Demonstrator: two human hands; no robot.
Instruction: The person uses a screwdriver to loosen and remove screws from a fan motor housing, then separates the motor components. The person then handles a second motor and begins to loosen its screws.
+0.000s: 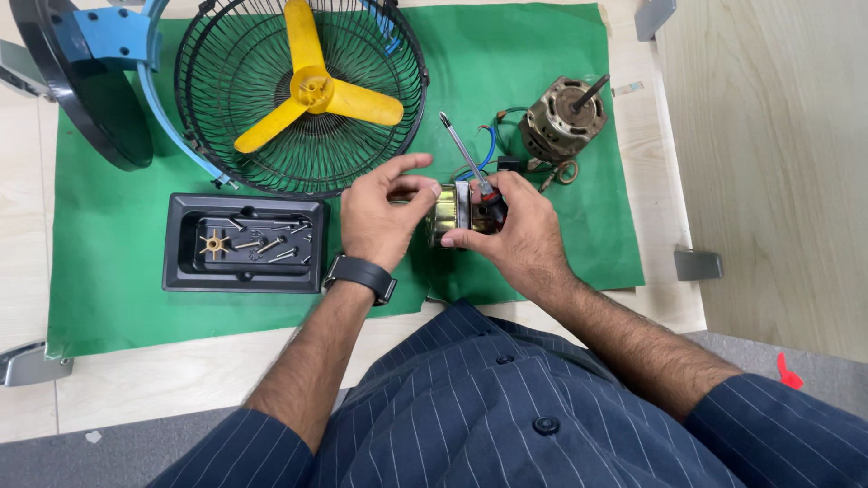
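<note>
Screwdriver (465, 152) clenched in right hand (520, 230), shaft pointing up-left away, left hand (380, 217) gripping metal block (449, 213).

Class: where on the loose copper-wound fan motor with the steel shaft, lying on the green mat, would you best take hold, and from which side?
Probably grip the copper-wound fan motor with the steel shaft around its round body from above, fingers on opposite sides. The shaft juts up and right and blue wires trail left, so both ends are awkward.
</note>
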